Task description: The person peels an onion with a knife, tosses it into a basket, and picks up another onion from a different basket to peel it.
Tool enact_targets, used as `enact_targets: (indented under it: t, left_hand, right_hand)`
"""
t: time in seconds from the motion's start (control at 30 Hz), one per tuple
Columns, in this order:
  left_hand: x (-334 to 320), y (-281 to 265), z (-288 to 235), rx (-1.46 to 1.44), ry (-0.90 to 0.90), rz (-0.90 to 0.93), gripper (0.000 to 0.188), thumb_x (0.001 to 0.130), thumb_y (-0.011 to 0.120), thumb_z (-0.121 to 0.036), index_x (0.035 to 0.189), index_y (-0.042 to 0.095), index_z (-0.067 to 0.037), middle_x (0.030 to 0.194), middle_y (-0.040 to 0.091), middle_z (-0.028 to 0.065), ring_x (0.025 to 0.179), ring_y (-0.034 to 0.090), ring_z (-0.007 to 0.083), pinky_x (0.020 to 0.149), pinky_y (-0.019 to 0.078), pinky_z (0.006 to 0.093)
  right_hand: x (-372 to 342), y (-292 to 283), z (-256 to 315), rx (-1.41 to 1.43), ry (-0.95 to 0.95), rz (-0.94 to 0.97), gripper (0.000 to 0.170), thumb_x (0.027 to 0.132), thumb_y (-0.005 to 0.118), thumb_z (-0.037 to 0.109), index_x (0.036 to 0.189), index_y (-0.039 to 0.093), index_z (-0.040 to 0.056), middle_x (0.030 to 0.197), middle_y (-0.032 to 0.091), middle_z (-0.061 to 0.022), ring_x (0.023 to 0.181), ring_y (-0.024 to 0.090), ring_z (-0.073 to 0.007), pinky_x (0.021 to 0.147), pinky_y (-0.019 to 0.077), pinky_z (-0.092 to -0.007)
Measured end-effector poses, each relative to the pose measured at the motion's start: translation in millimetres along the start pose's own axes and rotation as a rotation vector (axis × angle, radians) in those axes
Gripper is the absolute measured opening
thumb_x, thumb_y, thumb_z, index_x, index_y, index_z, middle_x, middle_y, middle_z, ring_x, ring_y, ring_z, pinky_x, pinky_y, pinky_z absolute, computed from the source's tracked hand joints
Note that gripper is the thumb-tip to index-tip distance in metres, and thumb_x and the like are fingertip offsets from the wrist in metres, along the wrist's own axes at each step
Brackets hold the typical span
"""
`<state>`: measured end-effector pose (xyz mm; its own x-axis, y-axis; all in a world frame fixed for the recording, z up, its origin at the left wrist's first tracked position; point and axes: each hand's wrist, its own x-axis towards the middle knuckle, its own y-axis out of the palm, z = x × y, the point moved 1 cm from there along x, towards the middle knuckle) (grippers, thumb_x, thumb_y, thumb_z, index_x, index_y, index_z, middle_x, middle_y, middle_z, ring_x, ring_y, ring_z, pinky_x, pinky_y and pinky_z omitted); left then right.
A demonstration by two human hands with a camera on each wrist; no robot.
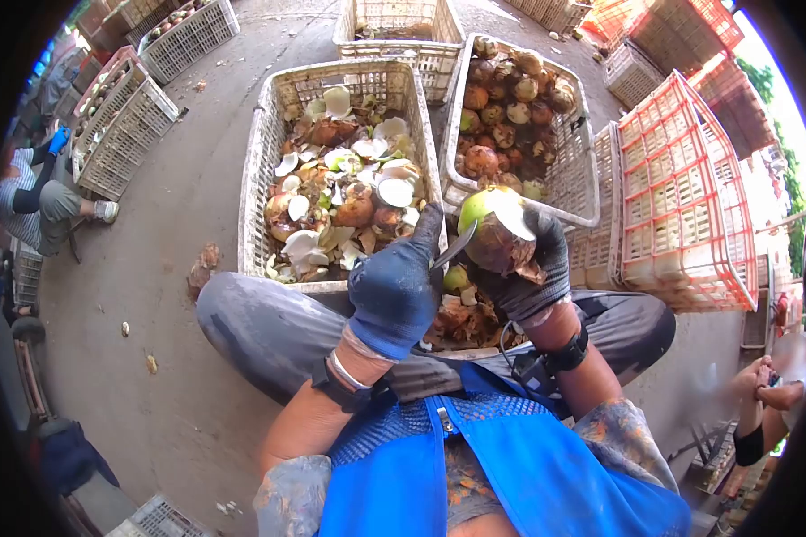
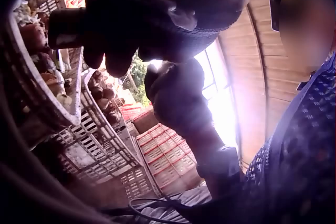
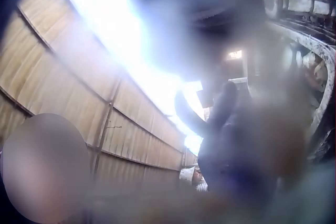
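Head view, left hand (image 1: 390, 291): wearing a blue and dark glove, curling tightly round the knife (image 1: 455, 246), its handle hiding inside the fist.
Knife: pointing up and to the right, bringing its blade against the near left side of the round produce (image 1: 495, 228).
Right hand (image 1: 546, 259): wearing a dark glove, grasping the round produce from the right and below.
Round produce: sitting in the right hand, showing green skin, a pale cut face and a brownish-purple underside.
Scraps crate (image 1: 252, 192): standing ahead of the left leg, holding white slices, brown skins and darker rounds.
Produce crate (image 1: 589, 148): standing just to the right, holding brown and greenish rounds.
Peelings (image 1: 466, 324): lying between the legs, below the hands.
Red and white crates (image 1: 676, 183): standing beyond the right knee.
Blue vest (image 1: 501, 456): hanging open below the zip, covering the torso.
Left wrist view: showing gloved hands close together in shadow, hiding most finger detail.
Right wrist view: blurring heavily, not letting the grip be told.
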<state>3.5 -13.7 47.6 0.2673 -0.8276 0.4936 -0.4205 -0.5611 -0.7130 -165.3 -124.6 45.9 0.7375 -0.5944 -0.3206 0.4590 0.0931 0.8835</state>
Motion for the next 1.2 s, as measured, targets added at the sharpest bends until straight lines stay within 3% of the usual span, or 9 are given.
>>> enact_targets:
  t: [0.23,0.43,0.5,0.57,0.73,0.83,0.87,0.97,1.2]
  left_hand:
    - [-9.5,31.1,11.9,-0.193,-0.17,-0.105,0.05,0.084,0.07,-0.009,0.134,0.069,-0.014,0.081,0.071,0.0175,0.069,0.069,0.0343,0.063,0.0552,0.0434]
    - [6.0,25.2,46.8,-0.383,-0.343,0.216,0.041,0.088,0.062,-0.017,0.128,0.071,-0.017,0.099,0.073,0.0216,0.09,0.071,0.0408,0.08,0.057,0.0474]
    - [19.1,16.3,56.3,-0.012,-0.474,0.494,0.044,0.088,0.06,-0.021,0.131,0.07,-0.023,0.1,0.073,0.0214,0.092,0.071,0.0412,0.084,0.0562,0.0498]
    - [7.3,27.9,97.2,0.03,-0.391,0.385,0.034,0.095,0.065,-0.033,0.128,0.071,-0.03,0.085,0.071,0.022,0.08,0.072,0.0368,0.07,0.0575,0.0456]
    - [13.0,-15.7,88.5,-0.543,-0.947,0.31,0.037,0.092,0.065,-0.012,0.128,0.07,-0.007,0.095,0.078,0.0131,0.076,0.075,0.0207,0.067,0.061,0.0362]
    - [-4.3,-22.1,57.2,-0.972,-0.669,0.138,0.041,0.091,0.069,-0.003,0.131,0.066,0.002,0.095,0.077,0.0073,0.073,0.072,0.0107,0.061,0.0594,0.0276]
    - [-6.2,-24.3,49.4,-0.97,-0.669,0.134,0.041,0.091,0.069,-0.003,0.131,0.066,0.002,0.095,0.077,0.0073,0.073,0.072,0.0107,0.061,0.0594,0.0276]
    - [-7.3,-23.4,31.3,-0.783,-0.356,0.151,0.048,0.095,0.067,-0.005,0.14,0.055,0.008,0.102,0.075,0.0078,0.081,0.071,0.0113,0.061,0.0599,0.0256]
    - [3.7,-30.4,20.3,-0.991,-0.521,0.404,0.056,0.091,0.072,-0.007,0.144,0.055,-0.002,0.094,0.075,0.0062,0.074,0.07,0.0111,0.06,0.0575,0.0252]
  right_hand:
    - [-3.1,-1.7,-26.3,-0.065,-0.002,0.008,0.066,0.085,0.071,0.039,0.141,0.053,0.0093,0.133,0.062,-0.0149,0.121,0.061,-0.0337,0.102,0.0522,-0.0533]
    - [-5.5,-8.5,-29.5,0.118,0.224,0.059,0.065,0.087,0.069,0.023,0.142,0.048,-0.0029,0.123,0.066,-0.0191,0.11,0.068,-0.0313,0.096,0.0586,-0.0453]
    - [-5.9,-2.1,-28.0,0.062,0.249,0.135,0.069,0.085,0.073,0.022,0.145,0.047,-0.001,0.124,0.065,-0.0203,0.111,0.068,-0.033,0.095,0.0587,-0.047]
    - [-6.3,5.9,-24.5,-0.049,0.272,0.288,0.08,0.081,0.079,0.019,0.151,0.043,0.0029,0.126,0.065,-0.0229,0.114,0.067,-0.0363,0.095,0.0589,-0.0503]
    - [8.5,-0.3,-14.3,-0.151,0.057,0.09,0.08,0.079,0.081,0.015,0.149,0.043,0.0046,0.131,0.06,-0.0214,0.122,0.059,-0.0411,0.1,0.0548,-0.0598]
    - [27.8,-11.1,-13.3,-0.075,0.099,0.114,0.071,0.081,0.078,0.014,0.143,0.047,0.0009,0.13,0.06,-0.0215,0.124,0.057,-0.0406,0.104,0.0515,-0.0612]
    - [27.3,4.4,-15.2,-0.178,0.081,0.1,0.066,0.083,0.077,0.029,0.135,0.053,-0.0042,0.108,0.067,-0.0209,0.08,0.066,-0.0285,0.065,0.0554,-0.0352]
    - [24.8,5.8,-16.5,-0.005,0.116,0.005,0.057,0.086,0.073,0.017,0.137,0.053,0.0002,0.129,0.06,-0.0236,0.117,0.062,-0.0419,0.101,0.0536,-0.059]
    - [25.2,-5.0,-22.9,-0.085,0.059,-0.044,0.056,0.086,0.071,0.016,0.137,0.052,0.0003,0.123,0.061,-0.0208,0.108,0.066,-0.0405,0.092,0.0586,-0.0588]
